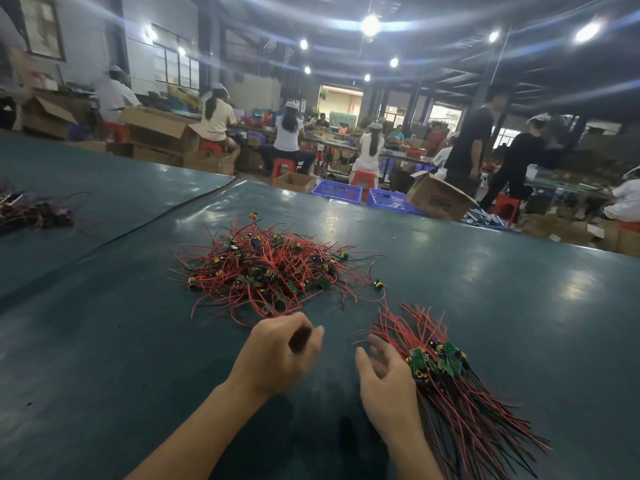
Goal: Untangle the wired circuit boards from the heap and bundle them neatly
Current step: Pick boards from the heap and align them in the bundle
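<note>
The tangled heap of wired circuit boards [263, 268] is seen at the centre of the frame on the green table mat [485, 289]. It lies just above the left hand [280, 355], the nearer one. That hand's fingers are curled, but whether a wire is pinched cannot be told. The right hand [384, 372] is held loosely open, nothing gripped, beside the sorted bundle [446, 368], whose long axis runs toward the lower right.
</note>
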`<state>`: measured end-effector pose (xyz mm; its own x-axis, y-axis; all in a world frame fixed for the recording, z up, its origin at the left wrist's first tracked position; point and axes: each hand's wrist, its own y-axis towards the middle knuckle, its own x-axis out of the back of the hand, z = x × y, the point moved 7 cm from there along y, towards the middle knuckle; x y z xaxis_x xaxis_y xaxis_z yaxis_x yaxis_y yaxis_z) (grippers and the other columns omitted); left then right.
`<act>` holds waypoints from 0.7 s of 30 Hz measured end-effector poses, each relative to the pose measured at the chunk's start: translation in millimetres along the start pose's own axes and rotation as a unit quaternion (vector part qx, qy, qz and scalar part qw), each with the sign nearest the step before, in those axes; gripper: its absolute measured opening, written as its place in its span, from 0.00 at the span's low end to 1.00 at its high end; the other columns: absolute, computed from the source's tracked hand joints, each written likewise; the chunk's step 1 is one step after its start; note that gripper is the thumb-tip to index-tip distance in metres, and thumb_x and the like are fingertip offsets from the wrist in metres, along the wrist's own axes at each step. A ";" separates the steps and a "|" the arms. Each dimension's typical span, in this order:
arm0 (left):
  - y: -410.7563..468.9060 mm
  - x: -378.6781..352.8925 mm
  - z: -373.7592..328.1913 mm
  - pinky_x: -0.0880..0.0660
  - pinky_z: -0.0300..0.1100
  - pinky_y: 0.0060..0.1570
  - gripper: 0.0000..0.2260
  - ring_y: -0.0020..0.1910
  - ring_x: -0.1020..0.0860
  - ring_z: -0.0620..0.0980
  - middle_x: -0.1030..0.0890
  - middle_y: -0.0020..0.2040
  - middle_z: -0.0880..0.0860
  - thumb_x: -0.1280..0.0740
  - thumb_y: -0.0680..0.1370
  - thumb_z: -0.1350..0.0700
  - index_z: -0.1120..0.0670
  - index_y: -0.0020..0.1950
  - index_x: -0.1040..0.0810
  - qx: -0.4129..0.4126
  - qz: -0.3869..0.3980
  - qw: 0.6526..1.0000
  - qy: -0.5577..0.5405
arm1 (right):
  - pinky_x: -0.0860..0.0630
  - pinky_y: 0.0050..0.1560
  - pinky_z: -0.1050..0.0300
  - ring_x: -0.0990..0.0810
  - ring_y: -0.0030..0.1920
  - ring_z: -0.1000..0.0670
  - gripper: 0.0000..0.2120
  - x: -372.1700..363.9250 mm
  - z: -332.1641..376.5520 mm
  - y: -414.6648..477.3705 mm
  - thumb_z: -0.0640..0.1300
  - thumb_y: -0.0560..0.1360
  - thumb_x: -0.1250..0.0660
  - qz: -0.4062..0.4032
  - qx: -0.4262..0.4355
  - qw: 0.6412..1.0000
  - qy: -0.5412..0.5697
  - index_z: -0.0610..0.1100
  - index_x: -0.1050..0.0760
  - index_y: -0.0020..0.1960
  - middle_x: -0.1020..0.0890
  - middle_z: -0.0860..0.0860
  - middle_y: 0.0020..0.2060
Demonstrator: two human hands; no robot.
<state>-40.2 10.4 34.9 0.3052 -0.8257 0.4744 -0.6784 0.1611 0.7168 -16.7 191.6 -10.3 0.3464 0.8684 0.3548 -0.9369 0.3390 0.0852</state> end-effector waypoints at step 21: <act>-21.6 -47.6 29.7 0.26 0.39 0.28 0.19 0.34 0.18 0.49 0.15 0.39 0.54 0.39 0.79 0.43 0.57 0.50 0.18 0.430 0.128 0.822 -0.351 | 0.37 0.26 0.56 0.30 0.22 0.51 0.17 -12.1 46.0 -35.1 0.48 0.77 0.37 0.035 0.232 0.965 0.121 0.46 0.16 0.35 0.21 0.44 0.25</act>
<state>-59.9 30.2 -18.3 -0.1774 -0.9813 -0.0744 -0.9741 0.1858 -0.1291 9.8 152.6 25.3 0.2291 0.9614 0.1524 -0.8595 0.1262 0.4954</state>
